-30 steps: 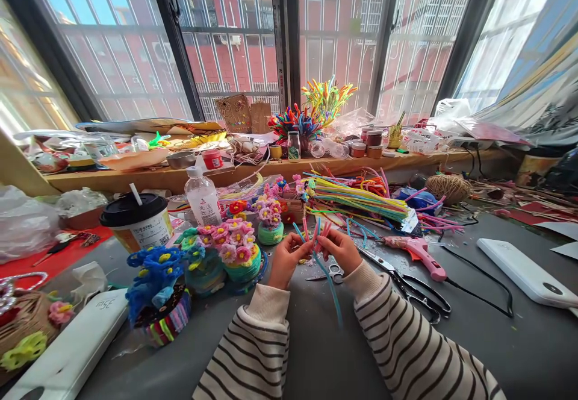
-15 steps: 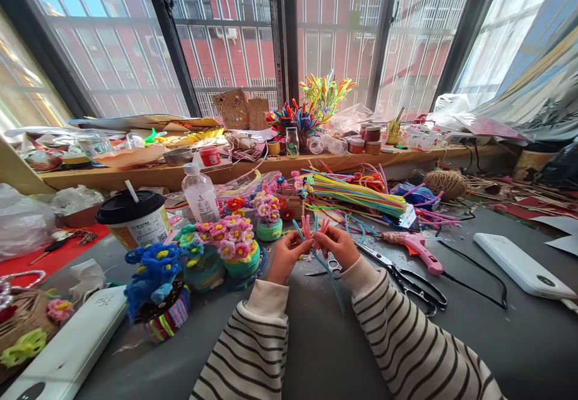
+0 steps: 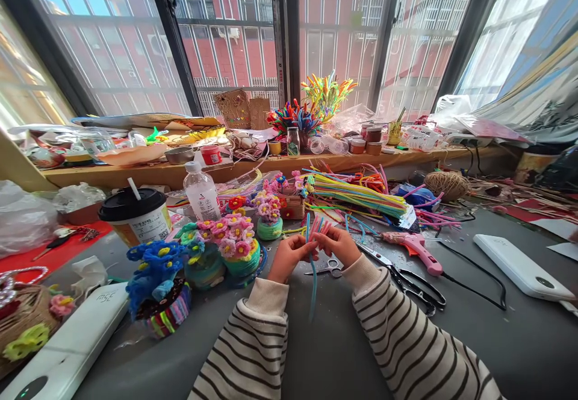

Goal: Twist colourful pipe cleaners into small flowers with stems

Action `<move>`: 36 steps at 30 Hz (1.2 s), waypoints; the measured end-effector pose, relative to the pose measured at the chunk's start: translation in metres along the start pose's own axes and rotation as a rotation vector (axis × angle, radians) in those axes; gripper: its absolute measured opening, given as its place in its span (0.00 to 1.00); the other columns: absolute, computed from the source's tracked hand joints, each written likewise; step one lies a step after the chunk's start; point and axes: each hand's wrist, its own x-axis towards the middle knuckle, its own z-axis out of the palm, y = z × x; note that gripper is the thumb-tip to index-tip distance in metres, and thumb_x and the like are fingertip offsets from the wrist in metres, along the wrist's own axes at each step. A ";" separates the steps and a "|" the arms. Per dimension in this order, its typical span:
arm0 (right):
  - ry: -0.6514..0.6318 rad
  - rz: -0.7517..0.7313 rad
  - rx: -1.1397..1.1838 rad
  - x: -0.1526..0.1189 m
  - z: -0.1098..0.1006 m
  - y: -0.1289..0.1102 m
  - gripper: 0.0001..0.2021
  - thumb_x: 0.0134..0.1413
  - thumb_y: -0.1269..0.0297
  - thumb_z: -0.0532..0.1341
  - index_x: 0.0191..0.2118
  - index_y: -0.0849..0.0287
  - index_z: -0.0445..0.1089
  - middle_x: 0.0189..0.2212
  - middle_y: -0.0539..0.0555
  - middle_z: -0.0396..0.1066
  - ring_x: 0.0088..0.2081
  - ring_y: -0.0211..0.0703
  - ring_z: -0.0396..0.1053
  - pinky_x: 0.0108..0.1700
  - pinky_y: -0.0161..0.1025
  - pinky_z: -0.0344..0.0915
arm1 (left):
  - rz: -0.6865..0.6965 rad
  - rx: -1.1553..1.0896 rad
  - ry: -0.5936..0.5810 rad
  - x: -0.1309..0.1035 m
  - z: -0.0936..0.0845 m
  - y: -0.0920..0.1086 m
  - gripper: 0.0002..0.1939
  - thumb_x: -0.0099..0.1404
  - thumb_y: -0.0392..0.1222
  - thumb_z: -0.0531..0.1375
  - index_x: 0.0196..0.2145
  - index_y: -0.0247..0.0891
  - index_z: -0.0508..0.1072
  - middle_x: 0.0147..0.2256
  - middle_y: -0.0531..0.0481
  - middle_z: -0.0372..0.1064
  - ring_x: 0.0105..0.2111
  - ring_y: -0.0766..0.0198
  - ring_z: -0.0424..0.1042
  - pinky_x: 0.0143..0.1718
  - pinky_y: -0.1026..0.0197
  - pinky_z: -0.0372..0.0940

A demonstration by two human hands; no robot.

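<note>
Close together over the grey table, my left hand [image 3: 291, 255] and my right hand [image 3: 339, 246] are both closed in a pinch on pipe cleaners. A small bundle of pink pipe cleaners [image 3: 321, 225] stands up between the fingertips. Beside it runs a light blue pipe cleaner [image 3: 313, 288], upright, its long tail hanging below the left fingers. Which fingertips hold which strand is partly hidden. Small scissors [image 3: 333, 267] lie just behind and below the hands. To the left stand pots of pink pipe-cleaner flowers [image 3: 237, 240] and blue flowers [image 3: 158, 267].
Right of my hands lie large black-handled scissors [image 3: 418, 288], a pink glue gun [image 3: 419, 252] with its cord, and a white power bank [image 3: 519, 267]. Bundled pipe cleaners [image 3: 356, 194] lie behind. A lidded cup [image 3: 138, 214] and a bottle [image 3: 201, 192] stand at left.
The light blue pipe cleaner has swung from a slant down to the right to nearly vertical, left of the pink bundle. Both hands stay almost in place.
</note>
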 end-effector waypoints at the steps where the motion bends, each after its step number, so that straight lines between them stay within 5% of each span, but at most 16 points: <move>1: 0.009 -0.002 -0.023 0.000 0.000 0.000 0.16 0.36 0.52 0.59 0.18 0.62 0.62 0.10 0.45 0.58 0.11 0.27 0.50 0.13 0.29 0.46 | -0.016 0.006 -0.018 0.000 0.000 0.000 0.13 0.41 0.46 0.61 0.19 0.34 0.62 0.18 0.56 0.64 0.19 0.69 0.66 0.22 0.67 0.59; 5: -0.036 -0.037 -0.105 -0.002 -0.003 -0.003 0.18 0.38 0.51 0.57 0.15 0.63 0.62 0.08 0.44 0.52 0.12 0.27 0.47 0.15 0.30 0.43 | -0.092 0.053 -0.108 -0.002 -0.001 0.002 0.13 0.41 0.46 0.61 0.18 0.34 0.63 0.17 0.56 0.65 0.17 0.71 0.64 0.21 0.68 0.57; 11: -0.320 0.005 -0.094 -0.005 -0.008 -0.009 0.19 0.39 0.50 0.56 0.16 0.64 0.63 0.08 0.43 0.49 0.13 0.25 0.42 0.15 0.30 0.38 | -0.207 0.158 -0.374 -0.005 -0.008 0.009 0.14 0.40 0.48 0.61 0.20 0.33 0.66 0.17 0.55 0.65 0.18 0.71 0.63 0.22 0.67 0.56; 15: -0.360 0.033 -0.059 -0.005 -0.006 -0.008 0.18 0.38 0.51 0.57 0.18 0.65 0.64 0.09 0.43 0.51 0.13 0.25 0.44 0.15 0.30 0.39 | -0.270 0.150 -0.373 -0.006 -0.010 0.008 0.15 0.40 0.48 0.61 0.22 0.33 0.68 0.18 0.56 0.64 0.19 0.71 0.63 0.23 0.66 0.57; 19: -0.290 0.062 0.006 -0.004 -0.004 -0.007 0.16 0.33 0.53 0.61 0.18 0.64 0.64 0.10 0.44 0.54 0.13 0.25 0.46 0.15 0.29 0.41 | -0.255 0.070 -0.348 -0.006 -0.009 0.005 0.14 0.41 0.46 0.62 0.22 0.33 0.68 0.17 0.56 0.64 0.18 0.72 0.62 0.22 0.67 0.57; 26: 0.147 0.065 0.389 -0.002 0.000 -0.009 0.14 0.29 0.56 0.63 0.17 0.63 0.63 0.10 0.45 0.59 0.11 0.25 0.48 0.13 0.28 0.43 | -0.051 -0.217 -0.107 -0.002 -0.004 0.005 0.20 0.41 0.46 0.62 0.33 0.34 0.69 0.28 0.49 0.69 0.27 0.66 0.68 0.32 0.63 0.61; 30: 0.175 0.034 0.435 -0.002 0.006 -0.006 0.11 0.31 0.60 0.64 0.19 0.64 0.66 0.12 0.47 0.63 0.12 0.26 0.52 0.14 0.28 0.47 | 0.060 -0.083 -0.093 -0.001 0.003 0.003 0.20 0.44 0.44 0.61 0.37 0.37 0.69 0.35 0.48 0.69 0.37 0.61 0.65 0.38 0.61 0.60; 36: 0.127 0.075 0.486 -0.006 0.014 -0.009 0.11 0.30 0.62 0.64 0.24 0.63 0.70 0.19 0.50 0.68 0.16 0.28 0.57 0.18 0.29 0.54 | 0.107 -0.189 -0.038 0.001 0.008 -0.004 0.16 0.50 0.48 0.55 0.35 0.37 0.70 0.36 0.48 0.68 0.39 0.59 0.64 0.38 0.61 0.60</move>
